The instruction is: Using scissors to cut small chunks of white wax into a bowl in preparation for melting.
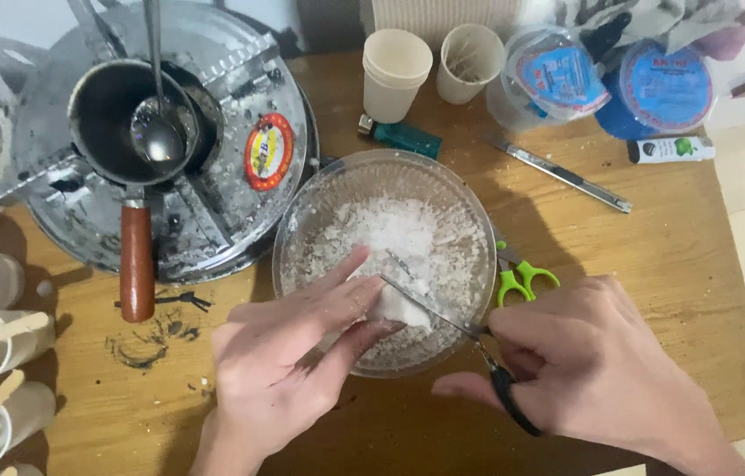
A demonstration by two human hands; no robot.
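Observation:
A clear glass bowl in the middle of the wooden table holds white flakes and shavings. Over its near rim my left hand pinches a white waxy block between thumb and fingers. My right hand grips a black-handled knife, and the thin blade lies across the block's top.
A round metal stove at the back left carries a small dark pot with a brown handle and a metal spoon. Green-handled scissors, a lighter, a utility knife, paper cups, plastic tubs and left-edge cups with wooden sticks surround the bowl.

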